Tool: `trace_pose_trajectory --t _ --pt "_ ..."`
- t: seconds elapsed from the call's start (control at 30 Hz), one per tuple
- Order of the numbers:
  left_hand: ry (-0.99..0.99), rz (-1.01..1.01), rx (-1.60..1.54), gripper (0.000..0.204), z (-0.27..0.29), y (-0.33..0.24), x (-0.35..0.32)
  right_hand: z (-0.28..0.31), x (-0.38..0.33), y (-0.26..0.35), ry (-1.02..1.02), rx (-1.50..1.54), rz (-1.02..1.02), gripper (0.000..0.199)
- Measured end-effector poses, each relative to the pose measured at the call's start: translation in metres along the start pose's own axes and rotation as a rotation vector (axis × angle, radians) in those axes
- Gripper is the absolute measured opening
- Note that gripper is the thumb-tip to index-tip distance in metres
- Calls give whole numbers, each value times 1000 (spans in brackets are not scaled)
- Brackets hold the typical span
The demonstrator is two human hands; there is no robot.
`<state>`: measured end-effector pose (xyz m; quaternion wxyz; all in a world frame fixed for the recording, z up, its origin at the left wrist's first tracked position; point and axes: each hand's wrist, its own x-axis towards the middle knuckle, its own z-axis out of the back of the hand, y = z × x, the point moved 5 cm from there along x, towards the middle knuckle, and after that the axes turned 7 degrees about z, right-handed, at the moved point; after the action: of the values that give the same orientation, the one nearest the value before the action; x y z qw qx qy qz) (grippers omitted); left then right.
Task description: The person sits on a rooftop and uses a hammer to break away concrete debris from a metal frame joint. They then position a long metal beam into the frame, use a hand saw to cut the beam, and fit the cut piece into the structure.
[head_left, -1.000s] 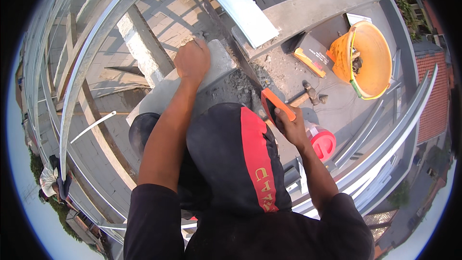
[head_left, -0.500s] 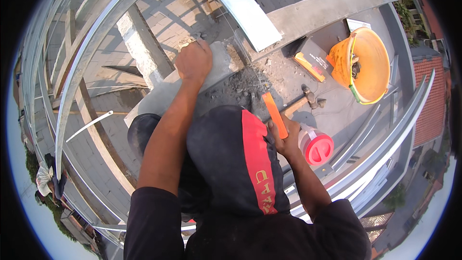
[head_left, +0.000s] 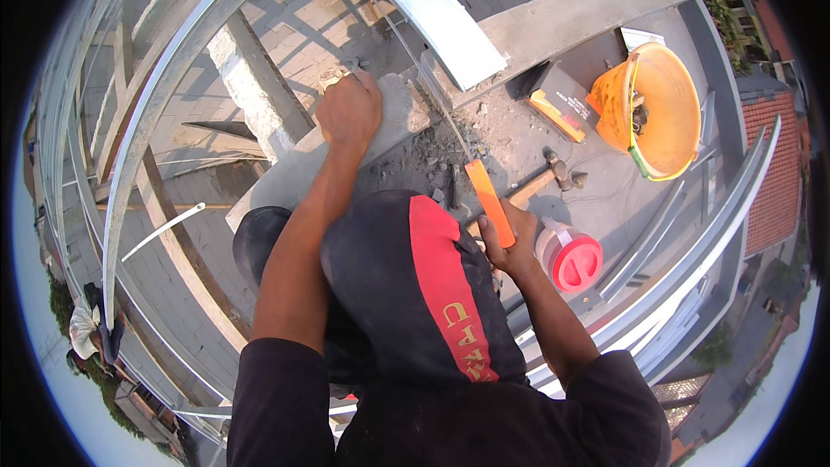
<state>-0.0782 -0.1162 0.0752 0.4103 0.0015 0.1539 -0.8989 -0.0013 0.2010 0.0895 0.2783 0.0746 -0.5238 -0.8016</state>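
My right hand [head_left: 512, 238] is closed around the orange handle of a handsaw [head_left: 489, 201]. Its long thin blade, seen almost edge-on, runs up and left past the end of a grey, dusty board [head_left: 298, 171] and alongside a pale metal channel [head_left: 441, 22]. My left hand [head_left: 350, 111] is closed over the far edge of that board. At its fingers shows a small tan thing I cannot make out. Grey rubble [head_left: 437, 149] lies by the board's end, in front of my bent knee.
Beside my right hand lie a hammer [head_left: 558, 171] and a clear jug with a red lid [head_left: 576, 263]. Farther right stand an orange bucket [head_left: 674, 117] and a dark box [head_left: 555, 104]. Bars and a white-crusted beam [head_left: 251, 78] cross a drop to a paved floor on the left.
The handsaw's handle has shifted slightly left and up, and its blade shows more clearly. My left hand stays on the board. My knee has tilted a little left.
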Motion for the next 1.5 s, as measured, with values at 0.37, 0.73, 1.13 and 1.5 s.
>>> trace_pose_trajectory --t 0.37,0.73,1.13,1.5 --pt "-14 -20 5 55 -4 1 6 2 -14 -15 74 351 -516 34" --pt "42 13 21 58 2 -7 -1 2 2 -38 146 111 -322 28" --pt "-55 -47 21 51 -3 -1 2 1 -10 -30 94 54 -274 33" --pt "-56 -69 4 49 -7 -6 0 -23 12 -56 16 -95 -310 36"
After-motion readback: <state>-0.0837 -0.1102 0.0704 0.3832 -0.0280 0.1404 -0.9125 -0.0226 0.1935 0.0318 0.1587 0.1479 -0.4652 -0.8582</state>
